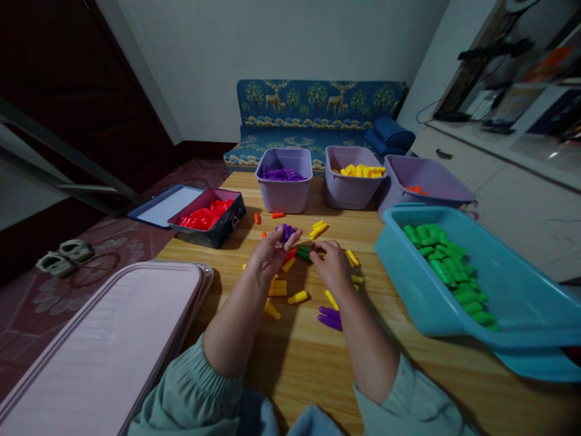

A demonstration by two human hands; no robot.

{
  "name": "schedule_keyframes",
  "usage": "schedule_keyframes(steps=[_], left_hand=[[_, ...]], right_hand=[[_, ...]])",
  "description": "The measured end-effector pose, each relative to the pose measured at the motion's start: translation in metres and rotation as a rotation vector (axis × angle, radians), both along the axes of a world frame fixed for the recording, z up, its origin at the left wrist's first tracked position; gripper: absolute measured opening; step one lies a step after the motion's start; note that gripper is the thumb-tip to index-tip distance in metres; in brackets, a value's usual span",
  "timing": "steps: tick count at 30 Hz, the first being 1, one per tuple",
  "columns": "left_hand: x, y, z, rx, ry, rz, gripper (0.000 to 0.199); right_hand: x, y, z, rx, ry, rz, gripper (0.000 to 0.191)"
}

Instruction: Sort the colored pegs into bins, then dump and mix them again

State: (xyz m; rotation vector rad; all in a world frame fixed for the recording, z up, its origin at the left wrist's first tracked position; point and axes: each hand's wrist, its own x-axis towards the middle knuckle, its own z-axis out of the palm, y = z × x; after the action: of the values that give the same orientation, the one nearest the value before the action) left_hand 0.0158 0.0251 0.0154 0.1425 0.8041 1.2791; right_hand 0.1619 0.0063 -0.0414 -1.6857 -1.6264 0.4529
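My left hand (269, 253) is turned partly palm up over the middle of the wooden table, with several purple pieces (285, 232) held at its fingers. Just to its right, my right hand (330, 261) has its fingers bent down beside a dark green piece (304, 254); its fingertips are partly hidden. A red piece (291, 254) lies between the hands. Around them are scattered yellow pieces (298, 297), and purple pieces (330, 318) rest beside my right wrist. Orange pieces (278, 215) lie farther back.
Behind stand lilac bins with purple (287, 197), yellow (347, 195) and orange pieces (426, 175). A teal tub (408, 290) of green pieces is at right. An open tin (224, 227) of red pieces stands at back left, stacked pink lids (104, 339) at left.
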Motion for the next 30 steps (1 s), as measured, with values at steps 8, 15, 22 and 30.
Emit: schedule_keyframes(steps=[8,15,22,30], left_hand=[[-0.008,0.059,0.049,0.106,0.167,-0.009,0.021],[-0.015,0.136,0.087,0.156,0.197,0.170,0.017],[-0.012,0.139,0.093,0.304,0.239,0.156,0.022],[-0.011,0.124,0.079,0.426,0.450,0.145,0.030]], right_hand=[[0.000,0.002,-0.004,-0.024,-0.041,0.001,0.015],[0.001,0.001,-0.003,-0.014,-0.049,0.016,0.012],[0.002,0.000,-0.002,-0.019,-0.055,0.020,0.012],[0.000,0.000,0.000,-0.040,-0.076,0.012,0.014]])
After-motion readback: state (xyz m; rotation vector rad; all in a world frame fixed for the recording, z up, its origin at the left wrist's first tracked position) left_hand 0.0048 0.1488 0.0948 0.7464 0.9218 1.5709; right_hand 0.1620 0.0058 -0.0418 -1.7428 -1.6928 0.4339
